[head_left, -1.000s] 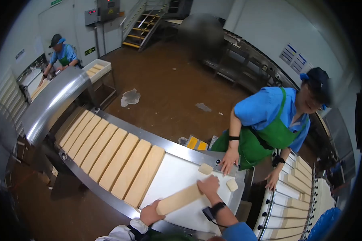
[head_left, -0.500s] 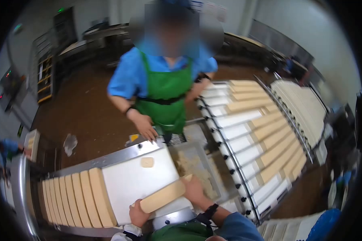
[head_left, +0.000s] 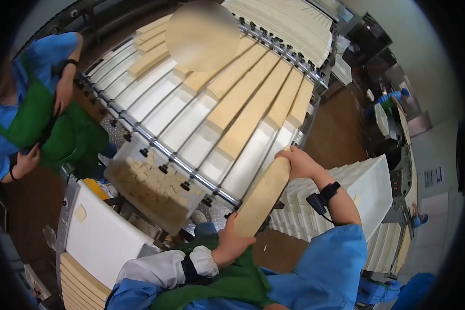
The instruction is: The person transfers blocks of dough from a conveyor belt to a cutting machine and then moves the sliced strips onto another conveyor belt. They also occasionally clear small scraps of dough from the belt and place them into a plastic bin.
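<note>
Left hand (head_left: 232, 243) curled round the near end of a pale slab (head_left: 263, 199); right hand (head_left: 301, 163) gripping its far end, partly hidden; slab held by the front right corner of the laned rack (head_left: 243, 173), contact not discernible; judged best: support both ends evenly, lest it bend; rack's white lanes (head_left: 163, 111) carry further slabs (head_left: 256, 108) toward its far edge; co-worker (head_left: 72, 129) in green by its front left corner; offcut bin (head_left: 132, 150) below its front rail (head_left: 155, 140); brown floor (head_left: 341, 119) beyond.
</note>
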{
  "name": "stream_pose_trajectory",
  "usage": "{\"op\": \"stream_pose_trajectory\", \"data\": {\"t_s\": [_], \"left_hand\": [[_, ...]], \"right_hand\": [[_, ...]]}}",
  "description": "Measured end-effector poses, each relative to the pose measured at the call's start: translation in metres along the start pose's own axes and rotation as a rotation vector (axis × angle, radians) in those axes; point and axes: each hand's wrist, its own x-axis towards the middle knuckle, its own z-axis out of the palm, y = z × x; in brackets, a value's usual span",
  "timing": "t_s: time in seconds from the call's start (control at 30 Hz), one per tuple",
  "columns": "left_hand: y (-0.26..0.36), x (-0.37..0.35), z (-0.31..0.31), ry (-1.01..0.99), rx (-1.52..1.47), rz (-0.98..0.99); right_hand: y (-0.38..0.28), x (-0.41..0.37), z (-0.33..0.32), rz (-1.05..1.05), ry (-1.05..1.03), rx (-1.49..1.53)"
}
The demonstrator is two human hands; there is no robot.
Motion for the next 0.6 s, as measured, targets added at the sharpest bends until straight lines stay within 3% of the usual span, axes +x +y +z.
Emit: {"op": "stream_pose_trajectory", "data": {"t_s": [0.17, 0.23, 0.33, 0.4, 0.43, 0.6], "left_hand": [[0.008, 0.048, 0.041, 0.038, -0.007, -0.063], [0.024, 0.059, 0.043, -0.021, -0.046, -0.117], [0.005, 0.07, 0.047, -0.055, -0.123, -0.053], [0.011, 0.069, 0.044, -0.062, -0.278, -0.078], [0.016, 0.069, 0.04, -0.089, -0.196, -0.081], [0.028, 0.066, 0.033, -0.078, -0.247, -0.194]], "right_hand": [[0.059, 0.033, 0.008, 0.109, -0.169, -0.002], [0.089, 0.051, -0.003, 0.287, -0.289, 0.335], [0.152, 0.066, 0.014, 0.341, -0.133, 0.616], [0.163, 0.08, 0.006, 0.429, -0.153, 0.547], [0.168, 0.078, 0.001, 0.413, -0.194, 0.496], [0.192, 0.082, 0.014, 0.454, -0.173, 0.671]]}}
